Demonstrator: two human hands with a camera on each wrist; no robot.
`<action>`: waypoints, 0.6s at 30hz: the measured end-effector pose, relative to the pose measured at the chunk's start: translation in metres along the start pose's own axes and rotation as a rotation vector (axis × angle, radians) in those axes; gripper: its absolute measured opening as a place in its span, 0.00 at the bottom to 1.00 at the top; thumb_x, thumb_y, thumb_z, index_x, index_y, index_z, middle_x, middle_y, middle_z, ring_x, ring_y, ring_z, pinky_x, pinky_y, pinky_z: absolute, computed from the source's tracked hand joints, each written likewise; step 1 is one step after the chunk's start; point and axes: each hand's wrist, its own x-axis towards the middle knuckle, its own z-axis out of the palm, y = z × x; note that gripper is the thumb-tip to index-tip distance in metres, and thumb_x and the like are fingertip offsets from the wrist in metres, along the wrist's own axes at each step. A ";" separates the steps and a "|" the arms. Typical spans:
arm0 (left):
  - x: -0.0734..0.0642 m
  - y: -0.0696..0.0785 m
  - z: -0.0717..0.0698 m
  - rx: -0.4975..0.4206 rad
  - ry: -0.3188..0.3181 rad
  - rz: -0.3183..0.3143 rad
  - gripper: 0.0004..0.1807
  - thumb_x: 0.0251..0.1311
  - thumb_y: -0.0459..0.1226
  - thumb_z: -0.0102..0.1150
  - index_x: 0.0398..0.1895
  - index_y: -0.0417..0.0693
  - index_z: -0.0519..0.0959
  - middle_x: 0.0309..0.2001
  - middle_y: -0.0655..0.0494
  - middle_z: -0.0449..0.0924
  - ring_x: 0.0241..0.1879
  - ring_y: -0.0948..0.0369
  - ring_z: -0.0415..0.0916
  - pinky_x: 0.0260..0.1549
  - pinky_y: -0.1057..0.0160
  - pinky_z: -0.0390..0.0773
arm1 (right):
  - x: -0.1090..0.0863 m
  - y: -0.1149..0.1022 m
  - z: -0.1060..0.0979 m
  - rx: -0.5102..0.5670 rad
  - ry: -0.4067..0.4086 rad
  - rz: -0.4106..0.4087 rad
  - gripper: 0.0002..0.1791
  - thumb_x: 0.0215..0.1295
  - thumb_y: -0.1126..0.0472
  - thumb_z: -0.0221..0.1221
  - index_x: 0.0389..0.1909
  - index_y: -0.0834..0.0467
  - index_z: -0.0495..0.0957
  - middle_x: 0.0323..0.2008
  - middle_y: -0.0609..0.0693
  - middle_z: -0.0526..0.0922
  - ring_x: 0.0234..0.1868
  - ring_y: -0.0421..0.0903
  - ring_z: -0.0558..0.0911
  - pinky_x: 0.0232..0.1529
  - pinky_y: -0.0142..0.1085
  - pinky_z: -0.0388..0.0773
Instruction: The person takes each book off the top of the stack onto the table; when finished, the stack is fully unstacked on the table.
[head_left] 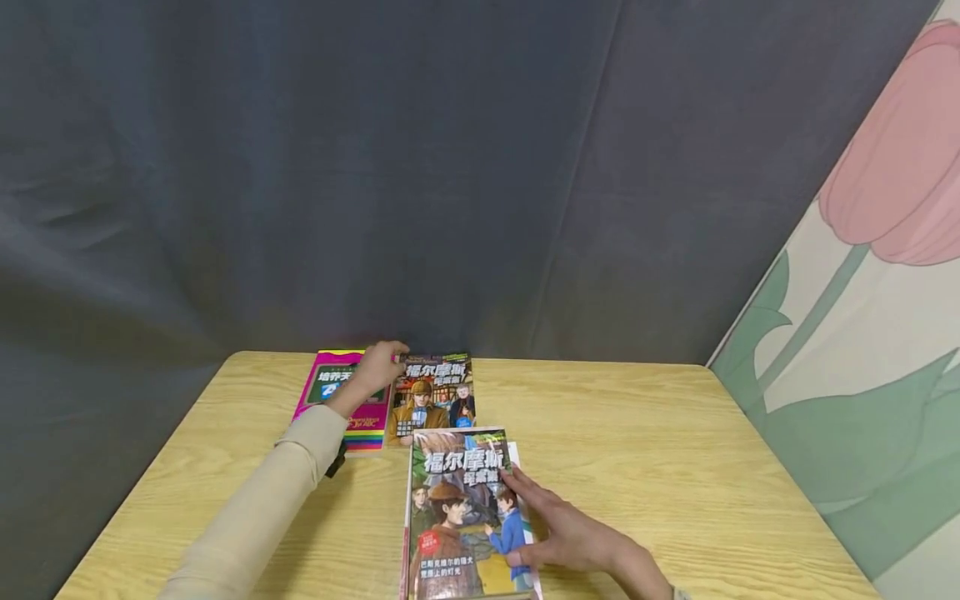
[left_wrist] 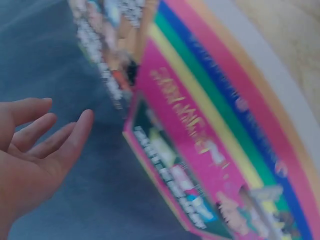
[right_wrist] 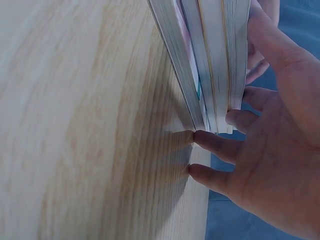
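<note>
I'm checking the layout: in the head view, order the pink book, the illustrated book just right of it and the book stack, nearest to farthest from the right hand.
1. Book stack: touching the right hand, on its left.
2. Illustrated book: beyond the stack.
3. Pink book: left of the illustrated book.

1. Looks forward and down from the head, over the table [head_left: 637, 467] to the far curtain [head_left: 412, 167], widest of all
2. Looks closely from the left wrist, aslant, across the far pink book [left_wrist: 210, 145], shared with the head view
3. Looks closely from the right wrist, sideways, along the right side of the near book stack [right_wrist: 215, 65], shared likewise
</note>
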 end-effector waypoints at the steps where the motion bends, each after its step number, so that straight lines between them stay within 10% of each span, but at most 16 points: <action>1: -0.003 0.003 -0.004 -0.010 -0.009 0.002 0.20 0.62 0.26 0.53 0.59 0.30 0.73 0.41 0.35 0.81 0.10 0.67 0.56 0.12 0.69 0.60 | 0.000 0.000 0.000 0.001 -0.004 0.001 0.53 0.58 0.41 0.64 0.77 0.49 0.44 0.76 0.58 0.40 0.71 0.69 0.50 0.61 0.72 0.53; 8: -0.053 0.022 -0.016 -0.039 -0.094 0.076 0.20 0.65 0.30 0.54 0.59 0.35 0.73 0.50 0.38 0.79 0.34 0.50 0.78 0.23 0.60 0.78 | 0.003 0.000 0.000 0.000 -0.001 -0.015 0.53 0.59 0.41 0.63 0.77 0.51 0.44 0.76 0.58 0.40 0.70 0.70 0.50 0.60 0.73 0.53; 13: -0.113 0.025 -0.001 -0.075 -0.172 0.156 0.24 0.65 0.34 0.57 0.63 0.36 0.70 0.61 0.36 0.71 0.55 0.40 0.72 0.53 0.41 0.74 | 0.001 -0.001 -0.001 0.003 -0.002 -0.033 0.53 0.59 0.42 0.63 0.77 0.53 0.44 0.75 0.61 0.40 0.70 0.72 0.50 0.58 0.74 0.53; 18: -0.157 0.026 0.020 -0.154 -0.297 0.128 0.36 0.62 0.42 0.61 0.70 0.40 0.62 0.69 0.33 0.57 0.61 0.37 0.66 0.56 0.38 0.70 | -0.002 0.000 -0.004 0.011 0.003 -0.053 0.53 0.60 0.43 0.63 0.77 0.56 0.43 0.75 0.63 0.40 0.69 0.74 0.49 0.56 0.76 0.53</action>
